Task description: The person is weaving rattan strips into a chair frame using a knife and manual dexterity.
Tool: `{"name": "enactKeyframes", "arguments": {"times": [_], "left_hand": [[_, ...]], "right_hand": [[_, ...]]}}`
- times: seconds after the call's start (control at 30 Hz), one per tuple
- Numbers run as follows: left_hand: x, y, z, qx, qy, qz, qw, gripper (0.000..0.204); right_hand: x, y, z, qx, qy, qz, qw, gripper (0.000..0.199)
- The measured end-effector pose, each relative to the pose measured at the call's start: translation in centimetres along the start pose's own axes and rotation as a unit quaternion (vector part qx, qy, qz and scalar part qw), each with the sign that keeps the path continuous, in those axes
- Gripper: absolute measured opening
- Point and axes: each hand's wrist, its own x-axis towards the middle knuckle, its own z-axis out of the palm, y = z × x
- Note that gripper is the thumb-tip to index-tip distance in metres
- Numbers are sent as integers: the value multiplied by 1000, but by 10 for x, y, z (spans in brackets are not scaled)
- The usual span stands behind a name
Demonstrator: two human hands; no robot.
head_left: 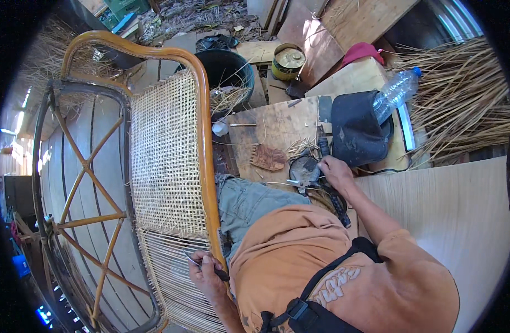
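Rattan bench frame (202, 111) lies tipped on its side in front of the seated person, curved top rail uppermost. The woven cane panel (166, 155) fills the upper stretch of the back between the rails; weave there looks tight and finished. Below it the unwoven section (174, 277) shows only parallel strands running one way, no crossing weave yet (judged: well over half of this panel is done, the lower part left).

Wooden board (277, 133) sits beside the person's knee as a work surface, with loose cane offcuts, a worn brown glove (268, 157) and a black bag (356, 133) with a plastic bottle (396, 94) leaning on it. Bundles of raw cane (466, 105) lie to the right, so material remains.

Left hand (206, 276) rests at the border of woven and open strands, fingers closed round a thin dark-handled tool (202, 265) whose tip points into the strands.

Right hand (335, 172) reaches to the board, fingers curled down over small metal tools (304, 175); whether it actually grips one, I cannot tell.
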Motion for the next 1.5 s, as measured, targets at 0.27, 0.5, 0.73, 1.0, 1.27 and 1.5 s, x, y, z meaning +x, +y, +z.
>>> {"name": "enactKeyframes", "arguments": {"times": [0.27,0.5,0.73,1.0,1.27,1.5], "left_hand": [[-15,-11,12,43,30,-34,998,10],[-12,-4,20,82,39,-44,995,10],[-17,-19,5,78,56,-7,995,9],[-26,-28,-8,82,116,-131,981,11],[-39,-50,-40,81,46,-85,992,16],[-41,-59,-58,141,36,-78,986,21]], "right_hand": [[44,-7,-1,1,0,-102,995,16],[52,7,-2,24,10,-37,999,15],[29,10,10,106,36,-109,988,15],[-37,47,47,-242,-178,-88,950,27],[-47,-116,73,-243,-242,-110,933,28],[-66,-97,12,-230,-277,-41,932,30]]}}
